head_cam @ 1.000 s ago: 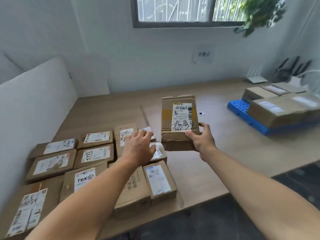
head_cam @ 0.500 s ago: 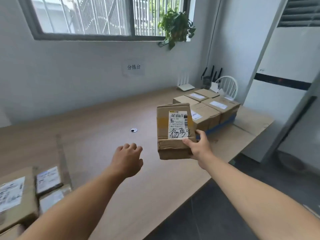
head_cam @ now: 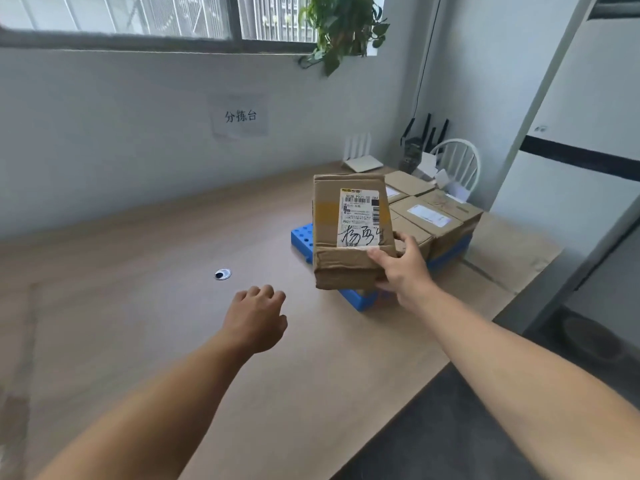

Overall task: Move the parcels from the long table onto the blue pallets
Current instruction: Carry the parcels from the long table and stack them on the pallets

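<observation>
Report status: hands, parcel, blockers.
Right hand grips parcel above blue pallet. Left hand empty. Stacked boxes fill pallet's far side.

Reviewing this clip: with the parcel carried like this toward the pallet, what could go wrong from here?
1. Only the right hand holds the labelled parcel, gripping one lower corner; the left hand is off it, so it may tip or slip.
2. The stacked parcels fill the far part of the blue pallet; the held parcel could knock them when set down.
3. The pallet's free space lies near its edge, so the parcel may end up overhanging.

Long table [head_cam: 145, 341]: blue pallet [head_cam: 302, 240], router [head_cam: 362, 163].
</observation>
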